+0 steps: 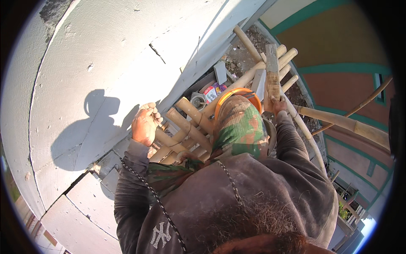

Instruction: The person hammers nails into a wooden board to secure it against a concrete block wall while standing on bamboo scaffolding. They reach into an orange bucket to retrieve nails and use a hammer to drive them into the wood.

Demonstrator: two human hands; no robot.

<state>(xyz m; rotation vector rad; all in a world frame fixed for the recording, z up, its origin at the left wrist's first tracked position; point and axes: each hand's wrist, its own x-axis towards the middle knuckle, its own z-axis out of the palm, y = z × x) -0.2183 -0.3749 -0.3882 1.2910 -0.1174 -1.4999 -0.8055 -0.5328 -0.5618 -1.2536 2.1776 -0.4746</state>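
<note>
Sweatshirt: a dark, dusty sweatshirt (pixel 262 182) is filling the near view, its speckled drawstring (pixel 230 182) hanging loose; camouflage trousers (pixel 241 127) are showing beyond.
Right hand: the right hand (pixel 279 106) is gripping the near end of a worn wooden board (pixel 272 78).
Board: it is standing out from the fist, its far end overlapping the bamboo ends (whether touching, I cannot tell).
Left hand: the left hand (pixel 144 125) is rising beside the pale wall (pixel 122 51), fingers curling inward; whether it is holding something small, I cannot tell.
Bamboo: cut poles (pixel 195 113) are crossing below the hands, and a long pole (pixel 351 122) is running off to the right.
Orange vessel: its rim (pixel 239 89) is curving out from behind the trousers, near the board.
Ground: rubble (pixel 237 59) and a colourful package (pixel 215 91) are lying beneath the poles.
Slip risk: the board is being held at one end only, so a loosening grip could be letting it tip and drop through the gaps.
Knock risk: a careless swing could be catching the orange rim or a pole.
Footing risk: the round bamboo could be rolling (its fastenings are hard to judge), upsetting balance.
</note>
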